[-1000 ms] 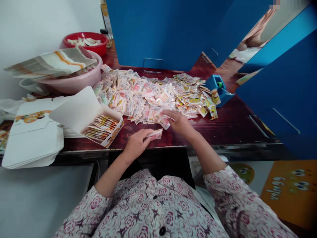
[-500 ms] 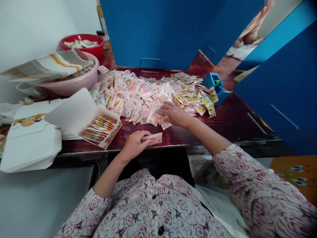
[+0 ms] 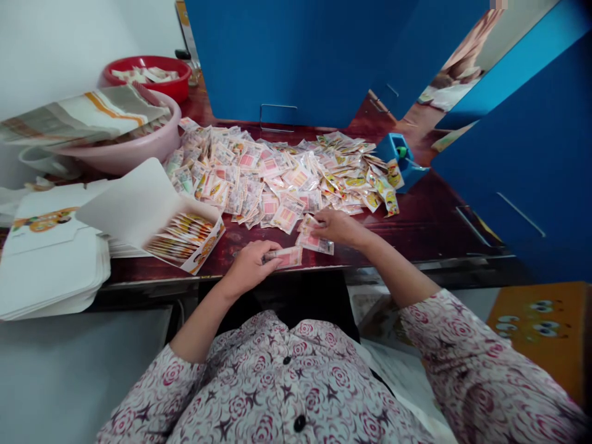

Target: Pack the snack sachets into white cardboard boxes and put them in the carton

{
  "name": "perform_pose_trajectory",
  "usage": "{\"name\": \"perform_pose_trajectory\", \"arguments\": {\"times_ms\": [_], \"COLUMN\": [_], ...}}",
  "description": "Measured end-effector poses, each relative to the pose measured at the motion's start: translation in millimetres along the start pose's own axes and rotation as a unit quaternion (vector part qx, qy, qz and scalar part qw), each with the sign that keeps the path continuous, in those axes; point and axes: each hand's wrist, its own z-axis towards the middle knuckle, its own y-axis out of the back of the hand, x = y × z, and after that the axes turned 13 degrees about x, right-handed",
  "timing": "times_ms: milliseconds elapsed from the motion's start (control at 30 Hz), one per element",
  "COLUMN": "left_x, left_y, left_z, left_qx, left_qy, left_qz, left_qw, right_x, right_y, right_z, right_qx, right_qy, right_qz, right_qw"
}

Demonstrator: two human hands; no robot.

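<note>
My left hand (image 3: 250,265) is closed on a small pink-printed packet (image 3: 290,256) near the table's front edge. Just right of it, my right hand (image 3: 340,227) has its fingers on another packet (image 3: 319,243), pinched at its upper side; a further packet seems to lie partly under those fingers. Behind both hands spreads a big heap of packets (image 3: 268,179), pink-printed at the left and middle, yellow-printed at the right. Left of my left hand, an open white carton (image 3: 198,262) holds a row of upright packets (image 3: 182,237).
Flat white cartons (image 3: 50,271) are stacked at the left. Behind them stand a pink basin (image 3: 161,129) with a striped cloth (image 3: 111,114) over it and a red basin (image 3: 180,83). A blue tape dispenser (image 3: 393,151) stands right of the heap. Blue panels (image 3: 296,61) border the table.
My right hand has drawn back from the heap toward the front edge, bringing a packet close to my left hand. The left hand keeps its packet in about the same place.
</note>
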Motion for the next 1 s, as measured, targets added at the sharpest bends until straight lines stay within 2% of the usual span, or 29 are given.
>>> {"name": "perform_pose_trajectory", "arguments": {"times_ms": [67,133,267,433,567,633,700,767,833,900,1000], "left_x": [0.3,1.3,4.3,4.1,-0.3,-1.4,-0.4,2.6,6.1,8.4,8.0], "left_y": [-0.1,-0.7,-2.2,-4.7,-6.0,-4.0,-0.3,3.2,5.0,4.8,3.3], "left_z": [0.2,0.4,1.5,1.9,-0.6,-2.1,-3.3,-4.5,-5.5,-6.2,-5.9], "left_qx": [0.013,0.017,0.020,0.018,-0.044,-0.073,-0.070,-0.045,-0.031,-0.041,-0.056], "left_qy": [-0.020,-0.042,-0.051,-0.073,-0.103,-0.113,-0.121,-0.136,-0.153,-0.161,-0.145], "left_qz": [0.005,0.013,0.027,0.030,0.071,0.114,0.139,0.133,0.115,0.101,0.084], "left_qw": [1.000,0.999,0.998,0.997,0.991,0.984,0.980,0.981,0.981,0.981,0.984], "right_x": [8.5,19.5,39.3,42.9,48.8,56.1,62.8,65.9,63.8,57.7,47.3], "right_y": [-2.8,-8.0,-24.0,-34.1,-35.3,-34.7,-32.7,-30.0,-27.1,-24.0,-18.4], "right_z": [-1.2,-1.6,-1.7,-6.9,-8.8,-9.6,-12.0,-15.0,-14.9,-8.4,11.2], "right_qx": [-0.041,-0.048,0.020,-0.003,-0.035,-0.050,-0.028,0.030,0.062,0.011,-0.104], "right_qy": [0.009,0.019,0.079,0.099,0.081,0.093,0.140,0.186,0.194,0.165,0.131], "right_qz": [0.066,0.136,0.206,0.169,0.125,0.102,0.131,0.207,0.263,0.250,0.103], "right_qw": [0.997,0.989,0.975,0.981,0.988,0.989,0.981,0.960,0.943,0.954,0.980]}}
